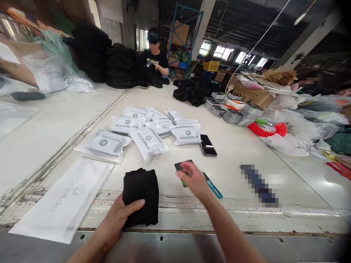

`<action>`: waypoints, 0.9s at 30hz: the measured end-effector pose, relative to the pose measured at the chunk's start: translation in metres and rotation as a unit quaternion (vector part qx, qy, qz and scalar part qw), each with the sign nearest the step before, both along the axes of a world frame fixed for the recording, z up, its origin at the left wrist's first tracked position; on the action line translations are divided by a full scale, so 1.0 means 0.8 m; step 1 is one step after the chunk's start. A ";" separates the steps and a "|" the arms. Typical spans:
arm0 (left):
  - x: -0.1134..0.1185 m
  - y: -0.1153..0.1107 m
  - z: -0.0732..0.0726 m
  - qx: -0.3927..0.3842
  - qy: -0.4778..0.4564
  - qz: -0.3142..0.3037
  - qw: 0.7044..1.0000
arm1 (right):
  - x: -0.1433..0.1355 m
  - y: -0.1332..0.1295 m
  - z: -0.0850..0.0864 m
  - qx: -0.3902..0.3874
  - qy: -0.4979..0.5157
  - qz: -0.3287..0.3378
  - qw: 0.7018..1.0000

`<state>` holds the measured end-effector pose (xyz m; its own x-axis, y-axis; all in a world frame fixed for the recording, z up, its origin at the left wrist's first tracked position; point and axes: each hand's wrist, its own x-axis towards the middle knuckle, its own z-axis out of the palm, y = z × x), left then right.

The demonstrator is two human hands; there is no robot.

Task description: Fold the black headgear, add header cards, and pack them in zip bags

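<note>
My left hand is closed round a folded black cloth, its thumb lying across the front. The cloth stands upright near the table's front edge. To its right, my right hand is over a small dark card with a green lower part. Motion blurs the fingers, so whether they grip the card is unclear. Beside that hand lies a blue-handled tool, partly hidden by it. A flat white ROCKBROS bag rests to the left of the cloth.
Several filled ROCKBROS bags lie mid-table, beside a phone. A tape measure runs along the front edge. Right, there are stacked cards, a red coiled hose and plastic bags. Another person sits beyond black cloth piles.
</note>
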<state>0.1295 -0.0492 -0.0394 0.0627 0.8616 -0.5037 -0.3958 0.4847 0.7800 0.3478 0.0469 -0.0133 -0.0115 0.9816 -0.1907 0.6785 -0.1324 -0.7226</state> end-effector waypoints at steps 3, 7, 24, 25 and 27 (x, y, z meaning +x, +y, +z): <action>-0.007 0.002 -0.001 -0.005 0.012 -0.001 1.000 | 0.047 0.047 -0.007 0.015 -0.128 -0.051 0.990; -0.004 -0.001 0.001 0.000 0.027 -0.007 1.000 | 0.053 0.074 -0.025 -0.013 -0.207 -0.038 0.977; -0.004 -0.002 0.005 0.007 0.026 -0.006 1.000 | 0.024 0.089 -0.035 -0.094 0.004 0.004 0.996; -0.004 -0.002 0.006 -0.001 0.029 -0.008 1.000 | 0.024 0.083 -0.032 -0.096 0.048 0.008 0.994; -0.005 -0.002 0.005 -0.020 0.044 -0.014 0.999 | 0.024 0.071 -0.019 -0.104 0.143 0.022 0.984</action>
